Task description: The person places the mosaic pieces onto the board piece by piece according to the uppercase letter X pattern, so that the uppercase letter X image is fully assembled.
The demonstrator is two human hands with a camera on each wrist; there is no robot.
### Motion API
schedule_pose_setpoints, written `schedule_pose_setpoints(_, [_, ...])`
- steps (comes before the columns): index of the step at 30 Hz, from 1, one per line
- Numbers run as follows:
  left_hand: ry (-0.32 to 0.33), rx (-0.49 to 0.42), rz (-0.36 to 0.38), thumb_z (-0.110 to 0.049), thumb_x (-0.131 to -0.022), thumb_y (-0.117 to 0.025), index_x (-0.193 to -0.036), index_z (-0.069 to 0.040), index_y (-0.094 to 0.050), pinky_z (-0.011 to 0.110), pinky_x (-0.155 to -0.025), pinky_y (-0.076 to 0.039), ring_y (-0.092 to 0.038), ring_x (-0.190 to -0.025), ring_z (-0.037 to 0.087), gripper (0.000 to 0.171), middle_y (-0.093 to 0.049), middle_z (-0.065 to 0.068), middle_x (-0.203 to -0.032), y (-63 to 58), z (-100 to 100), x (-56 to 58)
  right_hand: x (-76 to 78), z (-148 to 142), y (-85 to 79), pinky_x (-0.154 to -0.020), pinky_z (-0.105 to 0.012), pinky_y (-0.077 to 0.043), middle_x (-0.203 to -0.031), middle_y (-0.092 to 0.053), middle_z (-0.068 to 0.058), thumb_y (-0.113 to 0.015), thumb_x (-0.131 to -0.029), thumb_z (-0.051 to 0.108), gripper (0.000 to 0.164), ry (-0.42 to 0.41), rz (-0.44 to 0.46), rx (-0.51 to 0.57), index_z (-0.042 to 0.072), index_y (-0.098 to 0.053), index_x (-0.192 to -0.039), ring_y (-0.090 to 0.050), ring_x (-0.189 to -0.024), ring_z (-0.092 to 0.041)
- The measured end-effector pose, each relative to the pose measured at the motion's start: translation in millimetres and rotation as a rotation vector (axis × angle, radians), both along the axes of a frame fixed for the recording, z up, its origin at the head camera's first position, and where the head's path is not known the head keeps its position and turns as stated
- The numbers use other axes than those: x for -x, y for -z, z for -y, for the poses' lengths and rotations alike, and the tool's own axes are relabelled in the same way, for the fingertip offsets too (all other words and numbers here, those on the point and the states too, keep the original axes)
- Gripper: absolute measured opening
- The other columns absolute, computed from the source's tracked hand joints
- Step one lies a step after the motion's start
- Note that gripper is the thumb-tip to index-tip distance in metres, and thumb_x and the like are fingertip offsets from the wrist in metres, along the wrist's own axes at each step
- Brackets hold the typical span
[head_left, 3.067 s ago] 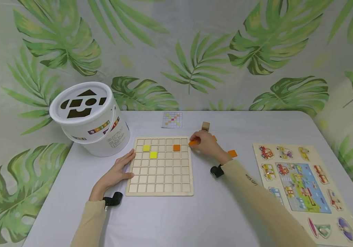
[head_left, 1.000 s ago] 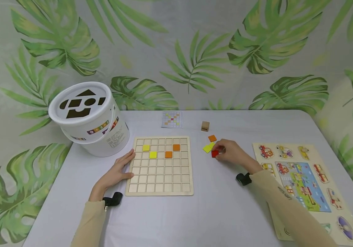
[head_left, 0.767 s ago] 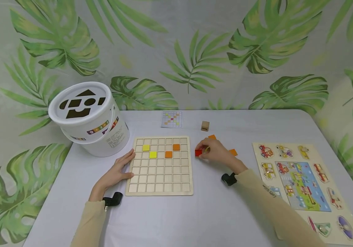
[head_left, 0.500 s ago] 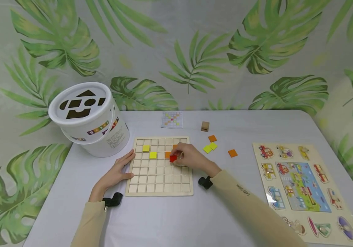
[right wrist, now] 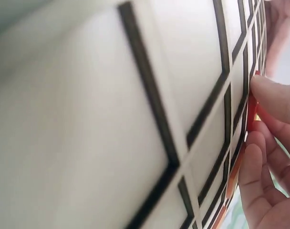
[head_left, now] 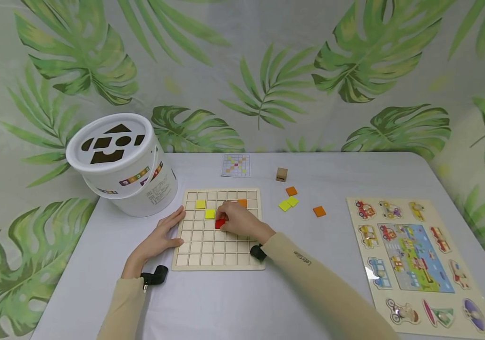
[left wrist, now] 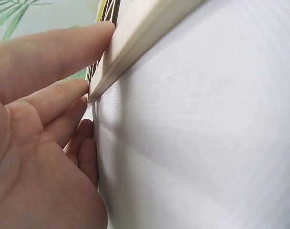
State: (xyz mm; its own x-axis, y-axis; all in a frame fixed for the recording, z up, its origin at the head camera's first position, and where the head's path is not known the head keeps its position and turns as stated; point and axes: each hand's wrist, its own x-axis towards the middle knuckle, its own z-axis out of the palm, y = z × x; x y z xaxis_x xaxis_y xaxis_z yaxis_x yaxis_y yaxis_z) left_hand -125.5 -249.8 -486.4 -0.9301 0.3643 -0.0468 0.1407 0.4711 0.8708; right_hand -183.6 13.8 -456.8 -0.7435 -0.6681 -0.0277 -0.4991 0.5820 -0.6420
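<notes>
Head view: your pale wooden grid board (head_left: 219, 259) bears two square yellow tiles (head_left: 200, 204) and one visible square orange tile (head_left: 242, 203); two loose yellow tiles (head_left: 284, 206) and two loose orange tiles (head_left: 291, 191) lie beyond its right edge. Your right hand (head_left: 240, 221) pinches one square red tile (head_left: 220, 224) mid-board.

Left wrist view: your left hand (left wrist: 45, 133), digits apart, touches the board's edge.

Right wrist view: your digits clamp the red tile.

Red tile (head_left: 220, 224) at centre of the grid board (head_left: 218, 247)

Square, pinched in right hand (head_left: 239, 219) at the middle cell; seating unclear. Board pale wood, flat; left hand (head_left: 157, 241) touches its left edge. Yellow tiles (head_left: 210, 214) diagonal up-left; orange tiles (head_left: 242, 202) up-right, partly hidden. Loose to the right: yellow pair (head_left: 284, 206) touching, orange pair (head_left: 291, 191) apart.
</notes>
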Motion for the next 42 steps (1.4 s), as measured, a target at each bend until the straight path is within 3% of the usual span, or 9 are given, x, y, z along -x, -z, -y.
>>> schedule_pose_setpoints(5, [-0.015, 0.021, 0.041, 0.0, -0.081, -0.068, -0.148, 0.002, -0.027, 0.062, -0.108, -0.005, -0.007, -0.14, 0.037, 0.079, -0.011, 0.012, -0.159, -3.5, 0, 0.1, -1.5, -1, -2.7, -0.07, -0.025, -0.043, -0.092, -0.058, -0.003, -0.072, -0.082, 0.001, 0.019, -0.001, 0.021, 0.022, 0.004, -0.067, -0.099, -0.05, -0.079, -0.016])
schedule_pose_setpoints(10, [-0.022, 0.022, 0.056, 0.001, -0.081, -0.068, -0.147, 0.003, -0.028, 0.063, -0.108, -0.005, -0.007, -0.14, 0.038, 0.078, -0.011, 0.015, -0.158, -4.7, -1, 0.5, -0.5, -23, -6.8, -0.071, -0.024, -0.046, -0.09, -0.061, -0.004, -0.07, -0.082, -0.001, 0.018, 0.048, 0.091, 0.156, 0.001, -0.067, -0.099, -0.053, -0.079, -0.016])
schedule_pose_setpoints(18, [-0.025, 0.045, 0.069, 0.001, -0.082, -0.068, -0.149, -0.001, -0.027, 0.06, -0.11, -0.004, -0.005, -0.142, 0.034, 0.079, -0.01, 0.008, -0.16, 0.3, 0, 1.6, 7.1, -121, -9.4, -0.072, -0.029, -0.05, -0.093, -0.066, -0.007, -0.069, -0.082, -0.002, 0.017, 0.193, 0.022, 0.263, -0.002, -0.068, -0.099, -0.058, -0.079, -0.018])
schedule_pose_setpoints(23, [-0.025, 0.053, 0.078, 0.001, -0.081, -0.068, -0.149, -0.001, -0.027, 0.06, -0.11, -0.004, -0.004, -0.142, 0.034, 0.079, -0.01, 0.007, -0.16, 1.5, 0, 2.0, 6.5, -187, -6.1, -0.071, -0.031, -0.05, -0.098, -0.066, -0.014, -0.068, -0.083, -0.001, 0.02, 0.321, 0.006, 0.205, -0.003, -0.066, -0.103, -0.059, -0.083, -0.023])
schedule_pose_setpoints(28, [-0.026, 0.06, 0.076, 0.0, -0.081, -0.068, -0.149, -0.001, -0.027, 0.06, -0.11, -0.004, -0.005, -0.142, 0.034, 0.08, -0.01, 0.007, -0.16, -0.2, -1, 1.8, 3.7, -230, -0.4, -0.074, -0.038, -0.05, -0.106, -0.064, -0.017, -0.067, -0.084, -0.003, 0.024, 0.423, 0.041, 0.084, -0.001, -0.065, -0.108, -0.059, -0.093, -0.032])
schedule_pose_setpoints(33, [-0.034, 0.063, 0.083, 0.0, -0.081, -0.068, -0.149, -0.002, -0.027, 0.06, -0.11, -0.004, -0.005, -0.142, 0.034, 0.08, -0.011, 0.007, -0.16, -0.1, 0, 1.7, 3.9, -244, 7.5, -0.082, -0.047, -0.048, -0.106, -0.062, -0.018, -0.068, -0.079, -0.009, 0.027, 0.412, 0.039, 0.038, -0.002, -0.066, -0.105, -0.057, -0.096, -0.035])
schedule_pose_setpoints(42, [-0.036, 0.054, 0.095, 0.001, -0.082, -0.067, -0.15, -0.002, -0.026, 0.059, -0.11, -0.005, -0.005, -0.142, 0.033, 0.08, -0.01, 0.006, -0.16, -1.4, -2, 1.5, 7.3, -240, 10.1, -0.076, -0.04, -0.049, -0.099, -0.062, -0.013, -0.072, -0.078, -0.004, 0.024, 0.368, -0.022, 0.016, -0.002, -0.066, -0.102, -0.056, -0.086, -0.026])
